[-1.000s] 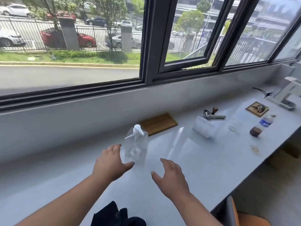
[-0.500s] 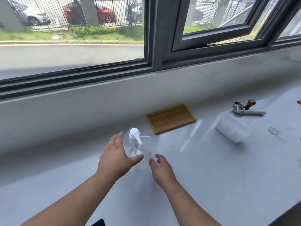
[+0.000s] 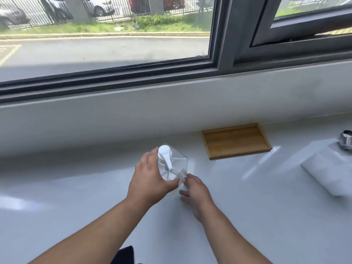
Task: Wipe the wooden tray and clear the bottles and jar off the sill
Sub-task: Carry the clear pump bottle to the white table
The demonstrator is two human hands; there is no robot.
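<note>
On the sill (image 3: 76, 187), left hand (image 3: 150, 180) wraps the pump bottle (image 3: 172, 164) while right hand's (image 3: 196, 191) spread fingers (image 3: 183, 193) steady its base, probably for lifting it off.

Folded white cloth (image 3: 332, 173) at right, chrome metal piece (image 3: 346, 142) just behind it, dark-framed window (image 3: 222, 60) above

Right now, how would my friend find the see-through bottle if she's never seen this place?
Look below the big window, on the long white sill. Left of the wooden tray, both hands meet around it. It is the clear pump bottle with a white pump top, the only see-through thing there.
</note>
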